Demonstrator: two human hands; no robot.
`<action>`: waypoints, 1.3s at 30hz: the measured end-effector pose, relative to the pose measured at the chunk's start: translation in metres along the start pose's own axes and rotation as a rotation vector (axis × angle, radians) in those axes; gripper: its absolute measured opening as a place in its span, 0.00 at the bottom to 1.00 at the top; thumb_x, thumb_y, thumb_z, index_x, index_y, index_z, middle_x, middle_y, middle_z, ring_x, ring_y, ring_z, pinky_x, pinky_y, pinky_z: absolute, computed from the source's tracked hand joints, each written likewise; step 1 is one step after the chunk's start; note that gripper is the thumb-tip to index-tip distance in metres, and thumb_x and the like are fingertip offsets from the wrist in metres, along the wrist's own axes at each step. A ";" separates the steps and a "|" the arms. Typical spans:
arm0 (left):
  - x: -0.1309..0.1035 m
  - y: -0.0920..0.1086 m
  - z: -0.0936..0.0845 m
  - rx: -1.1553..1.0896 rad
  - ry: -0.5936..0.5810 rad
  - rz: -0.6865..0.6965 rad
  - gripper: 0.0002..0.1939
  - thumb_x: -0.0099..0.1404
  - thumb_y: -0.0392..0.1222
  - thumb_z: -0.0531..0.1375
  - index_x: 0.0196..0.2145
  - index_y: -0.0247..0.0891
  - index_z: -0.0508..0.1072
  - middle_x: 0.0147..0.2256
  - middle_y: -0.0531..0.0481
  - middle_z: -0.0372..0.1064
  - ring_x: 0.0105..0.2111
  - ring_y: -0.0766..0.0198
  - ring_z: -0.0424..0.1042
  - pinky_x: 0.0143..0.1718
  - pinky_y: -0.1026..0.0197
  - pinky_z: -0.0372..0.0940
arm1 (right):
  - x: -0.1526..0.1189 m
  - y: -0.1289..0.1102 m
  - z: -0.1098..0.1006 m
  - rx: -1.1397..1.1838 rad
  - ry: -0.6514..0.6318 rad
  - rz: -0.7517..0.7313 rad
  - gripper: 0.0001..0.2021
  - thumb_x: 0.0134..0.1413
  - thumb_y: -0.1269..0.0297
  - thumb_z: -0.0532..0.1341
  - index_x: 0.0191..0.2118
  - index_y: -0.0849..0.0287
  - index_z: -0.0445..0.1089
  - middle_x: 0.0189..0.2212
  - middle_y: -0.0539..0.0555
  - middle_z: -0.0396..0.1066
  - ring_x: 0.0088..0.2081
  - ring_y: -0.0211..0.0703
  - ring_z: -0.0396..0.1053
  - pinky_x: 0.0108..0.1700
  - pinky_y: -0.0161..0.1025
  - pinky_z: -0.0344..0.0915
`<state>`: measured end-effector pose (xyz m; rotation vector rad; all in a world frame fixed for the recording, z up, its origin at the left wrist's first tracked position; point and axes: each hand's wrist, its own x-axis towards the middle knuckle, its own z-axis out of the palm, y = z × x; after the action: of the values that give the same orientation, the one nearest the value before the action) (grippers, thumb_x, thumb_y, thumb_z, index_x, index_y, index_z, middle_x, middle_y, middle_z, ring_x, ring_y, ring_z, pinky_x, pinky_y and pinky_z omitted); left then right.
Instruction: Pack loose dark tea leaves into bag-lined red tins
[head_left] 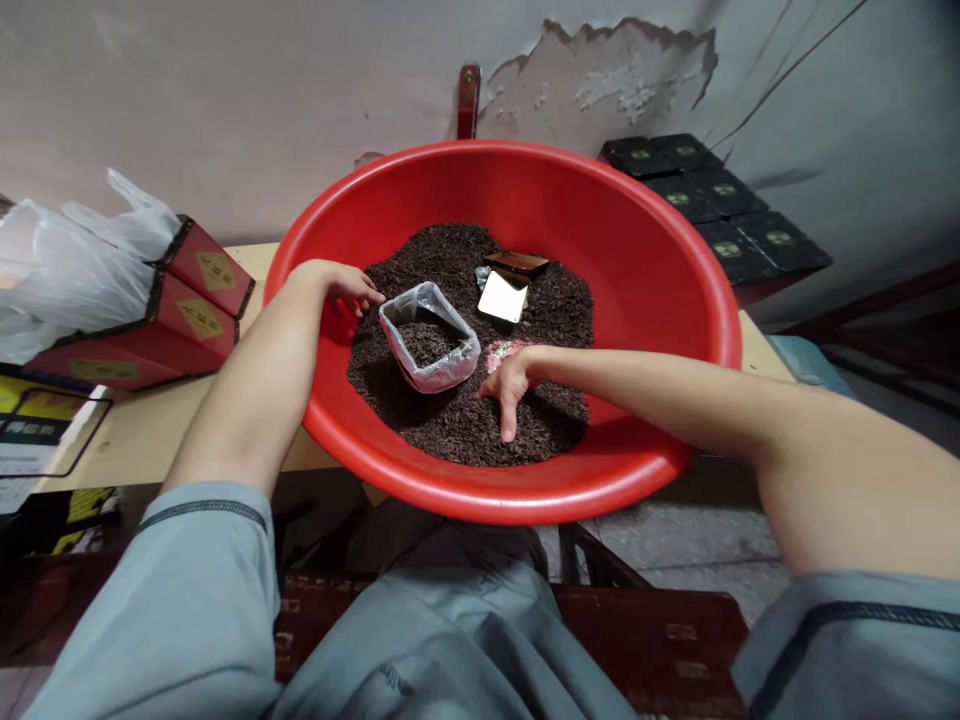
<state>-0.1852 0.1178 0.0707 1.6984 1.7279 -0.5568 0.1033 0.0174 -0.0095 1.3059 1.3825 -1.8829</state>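
In a big red tub (517,508) lies a heap of dark dried leaves (420,440) that look like loose tea. A box lined with a clear plastic bag (439,378) stands in the heap, partly filled with the same leaves. My left hand (351,287) is beside it, fingers loosely stretched, their tips at the liner's left corner. On the leaves right of the box rests my right hand (512,385), thumb stretched out and fingers apart, some partly hidden. Just behind it is a pink patterned piece (502,352). Farther back lie a shiny pale lid (503,296) and a dark-edged lid (517,262).
Red boxes with gold labels (202,320) and plastic bags (82,260) stand left on the wooden table (142,425). Black-topped boxes (705,195) are stacked at the back right. Behind the tub is a wall (247,100) with peeling plaster.
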 end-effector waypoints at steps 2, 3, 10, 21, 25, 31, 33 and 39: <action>-0.001 0.001 0.001 -0.014 -0.004 -0.010 0.43 0.64 0.75 0.58 0.67 0.44 0.72 0.53 0.36 0.79 0.50 0.48 0.79 0.48 0.57 0.73 | -0.001 -0.003 0.004 -0.017 -0.023 0.000 0.42 -0.07 0.80 0.79 0.35 0.64 0.80 0.32 0.57 0.82 0.38 0.66 0.81 0.46 0.61 0.78; -0.001 0.001 0.001 -0.017 -0.003 -0.014 0.44 0.64 0.74 0.59 0.67 0.44 0.71 0.52 0.36 0.79 0.50 0.47 0.79 0.48 0.56 0.73 | -0.001 -0.004 0.006 -0.023 0.004 -0.001 0.41 -0.07 0.83 0.78 0.34 0.64 0.79 0.32 0.57 0.82 0.39 0.66 0.81 0.48 0.62 0.78; 0.006 -0.002 0.001 -0.036 -0.019 -0.001 0.35 0.69 0.60 0.58 0.68 0.43 0.69 0.54 0.37 0.78 0.51 0.48 0.79 0.49 0.56 0.73 | -0.016 -0.021 0.000 -0.068 0.083 -0.057 0.38 0.08 0.89 0.75 0.39 0.62 0.80 0.37 0.53 0.83 0.47 0.64 0.81 0.53 0.60 0.77; 0.007 -0.002 0.000 -0.106 0.009 0.024 0.34 0.69 0.57 0.60 0.68 0.43 0.70 0.58 0.35 0.75 0.55 0.44 0.77 0.48 0.53 0.74 | -0.110 -0.047 -0.050 -0.289 0.550 -0.354 0.19 0.39 0.62 0.78 0.41 0.56 0.79 0.39 0.51 0.81 0.44 0.53 0.80 0.50 0.50 0.76; 0.002 0.001 0.000 -0.108 0.014 0.031 0.34 0.70 0.54 0.59 0.70 0.42 0.67 0.61 0.35 0.73 0.54 0.45 0.77 0.46 0.55 0.75 | -0.112 -0.075 -0.032 -0.087 0.743 -0.688 0.23 0.38 0.55 0.79 0.42 0.54 0.77 0.35 0.52 0.79 0.36 0.51 0.78 0.41 0.52 0.78; -0.001 0.003 0.001 -0.123 0.024 0.031 0.36 0.70 0.54 0.60 0.71 0.40 0.66 0.58 0.34 0.75 0.54 0.44 0.78 0.47 0.54 0.74 | -0.054 -0.104 0.009 -0.042 1.043 -0.804 0.22 0.41 0.64 0.76 0.45 0.56 0.75 0.39 0.54 0.78 0.42 0.52 0.78 0.47 0.52 0.78; 0.000 0.002 0.001 -0.126 0.017 0.036 0.36 0.70 0.55 0.60 0.71 0.38 0.66 0.58 0.33 0.75 0.54 0.44 0.78 0.47 0.54 0.74 | -0.046 -0.103 0.016 -0.173 1.126 -0.792 0.23 0.43 0.64 0.76 0.48 0.59 0.76 0.44 0.56 0.79 0.46 0.52 0.77 0.53 0.53 0.76; 0.003 0.002 -0.001 -0.108 0.002 0.048 0.33 0.72 0.53 0.58 0.70 0.37 0.67 0.59 0.34 0.74 0.54 0.46 0.78 0.48 0.55 0.75 | -0.072 -0.088 0.019 -0.537 1.111 -0.892 0.17 0.55 0.69 0.68 0.51 0.57 0.80 0.50 0.57 0.80 0.47 0.49 0.78 0.54 0.48 0.74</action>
<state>-0.1836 0.1207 0.0689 1.6606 1.6832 -0.4322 0.0568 0.0227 0.0960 1.6131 3.1505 -0.8554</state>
